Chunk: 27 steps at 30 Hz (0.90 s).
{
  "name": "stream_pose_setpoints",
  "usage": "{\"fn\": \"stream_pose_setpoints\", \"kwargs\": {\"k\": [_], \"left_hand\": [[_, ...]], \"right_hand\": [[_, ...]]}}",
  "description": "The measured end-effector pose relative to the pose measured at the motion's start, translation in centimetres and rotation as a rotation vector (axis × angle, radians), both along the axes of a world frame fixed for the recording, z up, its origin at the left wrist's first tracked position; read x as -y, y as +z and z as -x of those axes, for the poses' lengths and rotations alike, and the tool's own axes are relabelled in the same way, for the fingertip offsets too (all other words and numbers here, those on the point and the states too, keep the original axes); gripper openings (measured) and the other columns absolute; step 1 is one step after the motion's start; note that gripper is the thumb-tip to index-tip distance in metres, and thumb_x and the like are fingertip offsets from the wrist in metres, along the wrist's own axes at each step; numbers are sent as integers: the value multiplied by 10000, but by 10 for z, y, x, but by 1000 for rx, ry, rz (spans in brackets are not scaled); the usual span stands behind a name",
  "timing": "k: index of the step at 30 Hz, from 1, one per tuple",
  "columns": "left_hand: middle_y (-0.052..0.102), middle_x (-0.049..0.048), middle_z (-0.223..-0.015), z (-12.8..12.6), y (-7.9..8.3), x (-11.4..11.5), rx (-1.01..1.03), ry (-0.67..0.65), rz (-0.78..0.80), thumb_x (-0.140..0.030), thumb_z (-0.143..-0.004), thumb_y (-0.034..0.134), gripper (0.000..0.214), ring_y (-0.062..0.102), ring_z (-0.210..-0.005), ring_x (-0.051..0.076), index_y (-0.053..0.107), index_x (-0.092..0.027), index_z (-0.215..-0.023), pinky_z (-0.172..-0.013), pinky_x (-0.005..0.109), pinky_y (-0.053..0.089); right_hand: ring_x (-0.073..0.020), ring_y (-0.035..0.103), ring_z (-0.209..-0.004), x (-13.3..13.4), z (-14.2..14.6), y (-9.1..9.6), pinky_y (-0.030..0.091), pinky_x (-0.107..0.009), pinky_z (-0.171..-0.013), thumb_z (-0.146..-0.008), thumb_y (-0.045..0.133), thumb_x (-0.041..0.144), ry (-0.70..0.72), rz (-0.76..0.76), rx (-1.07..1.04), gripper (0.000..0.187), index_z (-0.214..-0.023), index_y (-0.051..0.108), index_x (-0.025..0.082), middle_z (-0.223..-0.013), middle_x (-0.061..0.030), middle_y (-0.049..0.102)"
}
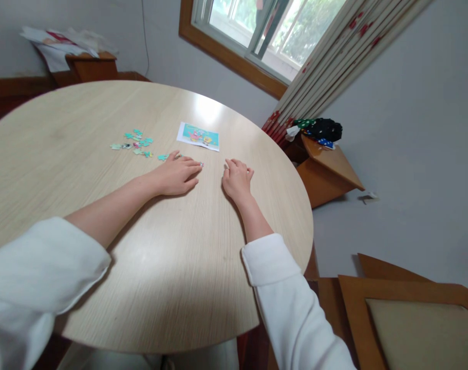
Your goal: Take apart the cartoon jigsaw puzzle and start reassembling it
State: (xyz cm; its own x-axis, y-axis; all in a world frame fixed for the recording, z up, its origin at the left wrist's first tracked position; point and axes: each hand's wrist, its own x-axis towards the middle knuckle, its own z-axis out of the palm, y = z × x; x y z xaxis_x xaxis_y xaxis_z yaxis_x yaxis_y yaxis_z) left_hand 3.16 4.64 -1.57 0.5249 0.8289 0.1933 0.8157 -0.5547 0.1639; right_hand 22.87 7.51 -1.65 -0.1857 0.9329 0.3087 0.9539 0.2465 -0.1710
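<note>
My left hand [178, 174] lies palm down on the table with its fingers stretched out and apart. A small puzzle piece [202, 164] shows at its fingertips, and more turquoise puzzle pieces [163, 157] peek out just beyond its knuckles. My right hand [237, 177] rests on the table to the right, fingers curled in; whatever they may hold is hidden. Beyond both hands lies a picture card [201, 136] with a pink and a yellow cartoon figure on turquoise. Several loose puzzle pieces [137, 145] are scattered to the left of the card.
The round pale wooden table [172, 257] fills the middle. A wooden chair [411, 318] stands at the lower right. Cloth items [322, 130] lie on a wooden piece of furniture [330, 164] by the curtain [334, 56]. Papers [60, 49] are heaped at the back left.
</note>
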Motion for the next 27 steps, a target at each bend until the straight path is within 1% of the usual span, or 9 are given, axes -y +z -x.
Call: {"fn": "stream_pose_setpoints", "kwargs": {"k": [3,7,10,14,17,19,23,27], "left_hand": [[547,106,-1334,1,-2,-1,8,26,-4,-321,-877,361,402,451,-1250,276,597,-193,-1177,-1087,543,166],[569,90,-1310,1,-3,-1,7,70,-26,-294,-887,346,380,485,-1216,263,616,-210,-1142,-1080,536,194],[589,103,-1277,1,-3,-1,1,86,-56,-268,-888,334,382,509,-1188,259,631,-195,-1116,-1069,530,218],[632,131,-1188,2,1,0,7,133,-91,-234,-877,325,389,562,-1101,265,668,-170,-1049,-1030,522,271],[660,139,-1111,2,3,1,3,171,-106,-225,-864,343,379,592,-1020,264,692,-160,-998,-977,493,330],[664,138,-1090,2,4,1,-7,185,-114,-216,-855,354,373,597,-997,261,698,-154,-986,-949,471,357],[656,149,-1094,3,4,1,-5,193,-115,-198,-843,364,373,586,-1018,262,696,-135,-1001,-946,458,368],[660,140,-1073,4,3,-1,3,198,-118,-189,-840,370,368,591,-994,257,697,-143,-1004,-919,440,400]], "right_hand": [[-275,436,-1192,-2,-3,-3,236,-466,-962,-889,312,168,-26,27,17,433,-1257,542,169,-1330,-156,514],[-283,459,-1156,-3,-3,-4,253,-475,-940,-891,317,191,-31,52,36,406,-1198,583,207,-1273,-146,552],[-278,460,-1165,-3,-3,-4,248,-477,-951,-905,315,205,-29,60,41,391,-1166,606,209,-1275,-141,556],[-278,462,-1165,-5,-4,-7,244,-485,-956,-917,330,229,-23,39,23,372,-1139,628,204,-1271,-146,564],[-287,451,-1175,-8,-5,-9,249,-493,-948,-920,357,271,-32,-8,-7,351,-1111,647,219,-1290,-149,549],[-282,449,-1178,-9,-5,-10,245,-494,-950,-926,363,296,-27,-13,-20,346,-1119,643,231,-1302,-141,544],[-264,467,-1166,-12,-5,-10,217,-491,-969,-935,359,286,0,16,-39,349,-1156,618,208,-1276,-129,577],[-265,476,-1149,-12,-5,-9,199,-483,-969,-941,346,271,5,0,-36,345,-1092,645,186,-1226,-132,608]]}}
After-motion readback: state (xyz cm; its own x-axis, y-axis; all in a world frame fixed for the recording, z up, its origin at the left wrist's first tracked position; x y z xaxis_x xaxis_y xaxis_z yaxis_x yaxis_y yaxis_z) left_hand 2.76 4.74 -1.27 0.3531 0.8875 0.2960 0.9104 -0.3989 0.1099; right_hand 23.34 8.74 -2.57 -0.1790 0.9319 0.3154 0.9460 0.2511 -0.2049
